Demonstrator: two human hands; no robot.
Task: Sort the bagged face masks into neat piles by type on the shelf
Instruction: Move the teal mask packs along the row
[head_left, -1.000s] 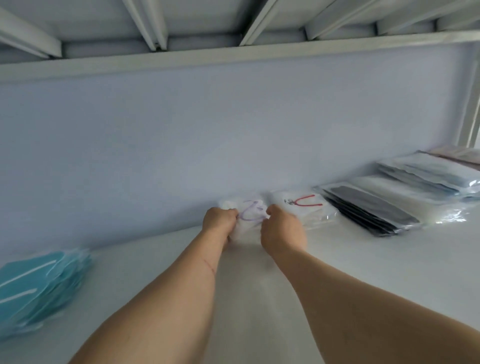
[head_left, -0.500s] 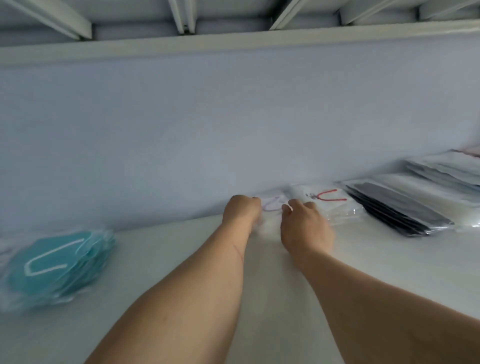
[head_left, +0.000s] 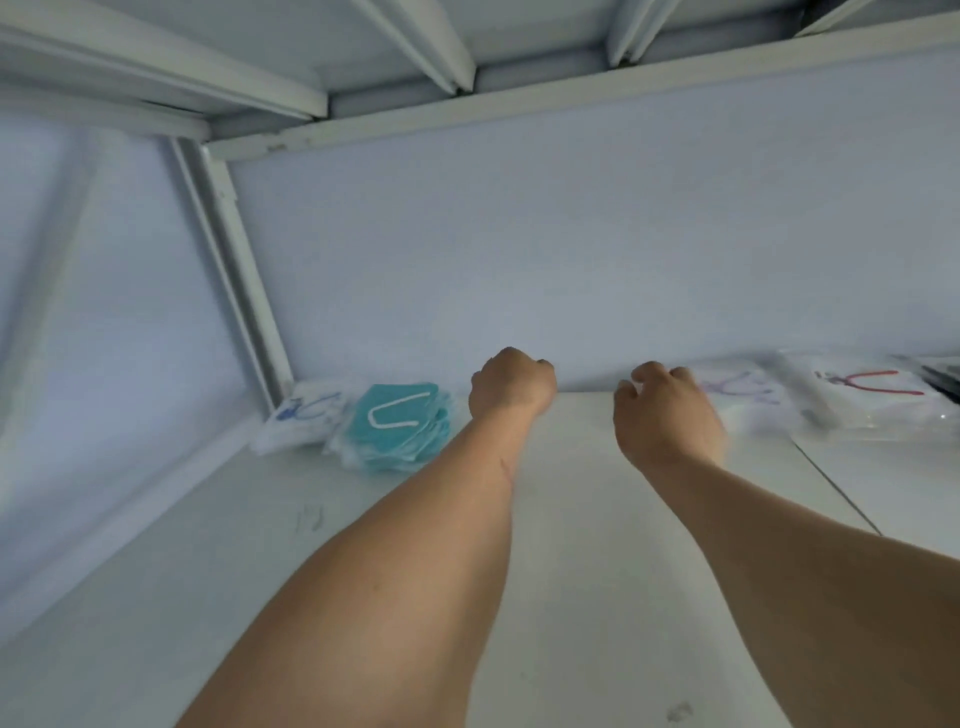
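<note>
Two bare arms reach deep into a white shelf (head_left: 597, 519), both hands stopping short of the pale back wall (head_left: 571, 249) where it meets the shelf surface. The left hand (head_left: 511, 387) is curled into a loose fist, its knuckles toward the wall, and nothing shows in it; the right hand (head_left: 667, 410) has its fingers bent and slightly spread, also with nothing visible in its hold. Bare shelf lies between and in front of the hands. To the left, an upright metal post (head_left: 244, 291) marks the shelf's corner, with a side panel (head_left: 78, 312) beyond it; overhead, metal beams (head_left: 431, 41) close the space above. A pile of teal bagged masks (head_left: 400, 423) sits near the left hand, just beside a pile of white masks with blue loops (head_left: 306, 415) tucked into the corner. Just right of the right hand lies a blurred pile of white masks with purple loops (head_left: 748, 400), its near edge partly hidden behind the hand; whether they touch cannot be told. Further right rests a pile of white masks with red loops (head_left: 872, 400), and dark bagged masks (head_left: 945, 382) show at the frame's edge.
</note>
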